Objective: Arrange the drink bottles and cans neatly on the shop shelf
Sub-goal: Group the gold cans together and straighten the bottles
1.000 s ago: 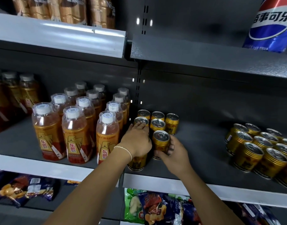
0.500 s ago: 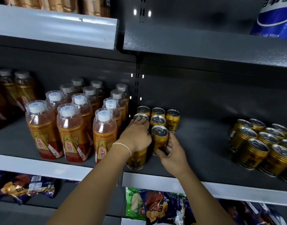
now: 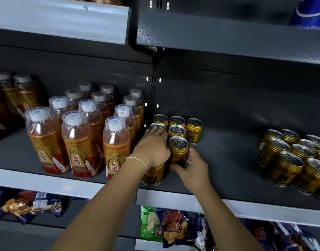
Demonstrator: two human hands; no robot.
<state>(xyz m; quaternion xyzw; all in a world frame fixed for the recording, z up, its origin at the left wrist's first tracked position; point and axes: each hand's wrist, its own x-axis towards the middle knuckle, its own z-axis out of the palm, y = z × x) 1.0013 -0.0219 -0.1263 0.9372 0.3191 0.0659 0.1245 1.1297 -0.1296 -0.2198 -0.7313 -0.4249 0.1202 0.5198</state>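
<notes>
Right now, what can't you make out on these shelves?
All in the head view:
- Front-left gold can: its top is covered by the left hand, so the grip is unclear.
- Blue-labelled bottle, top right: cut off by the frame edge.
- Small print on the gripped can in the right hand: too blurred.

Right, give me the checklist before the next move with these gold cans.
1. Right hand grips the middle can: ok.
2. Middle can upright: ok.
3. Left hand hold on the front-left can: cannot tell, the hand covers its top.
4. Right column filled forward: not ok, only the back-right can stands there.
5. Bare shelf beside the group for more cans: ok.
</notes>
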